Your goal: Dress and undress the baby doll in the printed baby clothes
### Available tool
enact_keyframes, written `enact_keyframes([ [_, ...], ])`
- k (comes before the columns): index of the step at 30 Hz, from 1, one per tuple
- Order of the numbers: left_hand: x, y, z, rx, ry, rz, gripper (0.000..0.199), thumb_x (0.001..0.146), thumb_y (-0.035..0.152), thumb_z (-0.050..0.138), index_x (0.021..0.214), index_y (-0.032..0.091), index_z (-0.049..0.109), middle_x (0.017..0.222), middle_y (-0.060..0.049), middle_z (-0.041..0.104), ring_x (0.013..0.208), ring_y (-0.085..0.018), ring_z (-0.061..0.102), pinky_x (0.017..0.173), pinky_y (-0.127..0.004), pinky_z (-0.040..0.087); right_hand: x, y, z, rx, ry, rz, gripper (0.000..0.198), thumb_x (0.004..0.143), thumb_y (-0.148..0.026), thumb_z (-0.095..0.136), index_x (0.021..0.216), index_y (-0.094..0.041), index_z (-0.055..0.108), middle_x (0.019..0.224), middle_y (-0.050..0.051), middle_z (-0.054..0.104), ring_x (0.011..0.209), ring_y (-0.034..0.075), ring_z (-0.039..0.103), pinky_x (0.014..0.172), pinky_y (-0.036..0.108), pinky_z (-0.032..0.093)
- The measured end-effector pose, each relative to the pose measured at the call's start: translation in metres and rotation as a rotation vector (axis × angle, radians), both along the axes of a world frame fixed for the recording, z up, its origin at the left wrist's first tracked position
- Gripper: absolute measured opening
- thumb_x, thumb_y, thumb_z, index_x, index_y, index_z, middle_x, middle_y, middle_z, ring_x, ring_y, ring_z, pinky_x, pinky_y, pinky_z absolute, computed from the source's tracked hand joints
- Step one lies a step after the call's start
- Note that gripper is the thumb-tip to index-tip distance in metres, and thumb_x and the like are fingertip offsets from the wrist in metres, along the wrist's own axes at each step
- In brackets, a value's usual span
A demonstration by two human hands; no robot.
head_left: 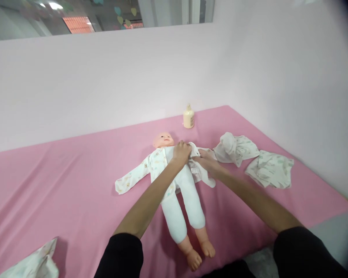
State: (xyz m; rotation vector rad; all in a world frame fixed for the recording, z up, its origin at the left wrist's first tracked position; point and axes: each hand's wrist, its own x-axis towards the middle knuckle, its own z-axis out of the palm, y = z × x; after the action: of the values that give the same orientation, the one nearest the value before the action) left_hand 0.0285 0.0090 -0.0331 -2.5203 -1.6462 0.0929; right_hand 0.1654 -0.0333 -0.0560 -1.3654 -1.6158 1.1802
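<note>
A baby doll (185,193) lies on its back in white leggings, its feet towards me. Its patterned white baby jacket (159,162) covers the arm on the left, and the front lies open. Over the doll's shoulder on the right, my left hand (181,152) is closed, its fingertips hidden; what it grips cannot be made out. My right hand (208,163) pinches the jacket's loose right side, just beside my left hand. The doll's arm on that side is mostly hidden by cloth and hands.
A cream pump bottle (188,117) stands behind the doll by the wall. Crumpled white patterned clothes (269,169) lie to the right, and another patterned cloth (34,262) is at the lower left. A pink sheet (84,216) covers the surface, with walls behind and at right.
</note>
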Motion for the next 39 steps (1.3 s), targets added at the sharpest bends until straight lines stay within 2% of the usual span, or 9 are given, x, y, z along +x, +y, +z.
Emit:
enact_keyframes([
  [5,-0.031,-0.028,0.009,0.042,-0.062,0.018,0.027,0.092,0.008,0.044,0.11,0.009,0.064,0.112,-0.017,0.064,0.113,-0.028,0.056,0.097,-0.037,0.045,-0.034,-0.005,0.007,0.02,0.102,-0.032,0.006,0.08,-0.023,0.053,0.085,-0.021,0.051,0.083,0.002,0.061,0.075,0.018,0.056,0.06,0.027,0.043],
  [9,-0.074,-0.086,0.004,0.137,-0.418,0.027,0.032,0.099,0.031,0.046,0.125,0.018,0.056,0.132,-0.014,0.055,0.128,-0.029,0.047,0.109,-0.043,0.039,-0.029,-0.008,0.01,0.03,0.077,-0.018,0.008,0.082,-0.027,0.052,0.086,-0.021,0.054,0.085,0.002,0.061,0.077,0.019,0.056,0.062,0.027,0.043],
  [15,-0.113,-0.152,-0.019,-0.054,-0.842,0.52,0.072,0.091,0.06,0.054,0.147,0.018,0.036,0.151,-0.017,0.036,0.14,-0.033,0.036,0.112,-0.052,0.037,-0.039,0.0,0.016,0.032,0.024,-0.022,0.009,0.082,-0.027,0.046,0.075,-0.022,0.044,0.071,-0.002,0.048,0.064,0.014,0.044,0.054,0.025,0.032],
  [18,-0.115,-0.154,-0.022,-0.249,-1.097,0.601,0.078,0.087,0.062,0.059,0.148,0.019,0.035,0.153,-0.017,0.038,0.139,-0.033,0.041,0.112,-0.048,0.039,-0.064,0.006,0.023,0.127,-0.005,0.077,0.01,0.083,-0.022,0.042,0.073,-0.022,0.04,0.069,-0.003,0.044,0.064,0.014,0.042,0.056,0.025,0.03],
  [22,-0.109,-0.148,-0.017,-0.343,-1.332,0.49,0.065,0.089,0.056,0.061,0.143,0.023,0.043,0.146,-0.011,0.052,0.134,-0.027,0.05,0.111,-0.039,0.041,-0.088,-0.001,0.031,0.331,-0.175,0.296,0.014,0.084,-0.013,0.038,0.073,-0.021,0.042,0.074,-0.001,0.052,0.072,0.016,0.048,0.065,0.027,0.033],
  [27,-0.106,-0.148,-0.015,-0.314,-1.356,0.521,0.065,0.087,0.051,0.064,0.142,0.021,0.046,0.145,-0.012,0.054,0.137,-0.03,0.047,0.111,-0.039,0.041,-0.086,-0.03,0.031,0.401,-0.453,0.447,0.015,0.088,-0.012,0.036,0.086,-0.021,0.048,0.073,0.001,0.055,0.062,0.017,0.044,0.06,0.03,0.027],
  [31,-0.108,-0.154,-0.018,-0.323,-1.34,0.555,0.071,0.085,0.052,0.068,0.144,0.021,0.044,0.145,-0.013,0.053,0.141,-0.032,0.042,0.113,-0.042,0.04,-0.074,-0.051,0.029,0.347,-0.393,0.48,0.026,0.096,-0.02,0.037,0.113,-0.02,0.057,0.082,0.004,0.063,0.072,0.02,0.053,0.063,0.031,0.033],
  [35,-0.111,-0.166,-0.023,-0.416,-1.427,0.574,0.082,0.081,0.053,0.072,0.149,0.028,0.036,0.151,-0.011,0.046,0.141,-0.03,0.043,0.11,-0.039,0.045,-0.044,-0.06,0.024,0.257,-0.233,0.435,0.043,0.099,-0.043,0.045,0.138,-0.024,0.052,0.077,0.0,0.063,0.069,0.018,0.055,0.064,0.029,0.038],
  [39,-0.11,-0.173,-0.023,-0.621,-1.533,0.685,0.097,0.08,0.056,0.074,0.155,0.03,0.019,0.149,-0.013,0.049,0.13,-0.028,0.055,0.102,-0.04,0.053,0.0,-0.029,0.015,0.283,-0.299,0.099,0.046,0.1,-0.048,0.042,0.131,-0.019,0.059,0.077,0.002,0.063,0.069,0.019,0.055,0.065,0.03,0.04],
])
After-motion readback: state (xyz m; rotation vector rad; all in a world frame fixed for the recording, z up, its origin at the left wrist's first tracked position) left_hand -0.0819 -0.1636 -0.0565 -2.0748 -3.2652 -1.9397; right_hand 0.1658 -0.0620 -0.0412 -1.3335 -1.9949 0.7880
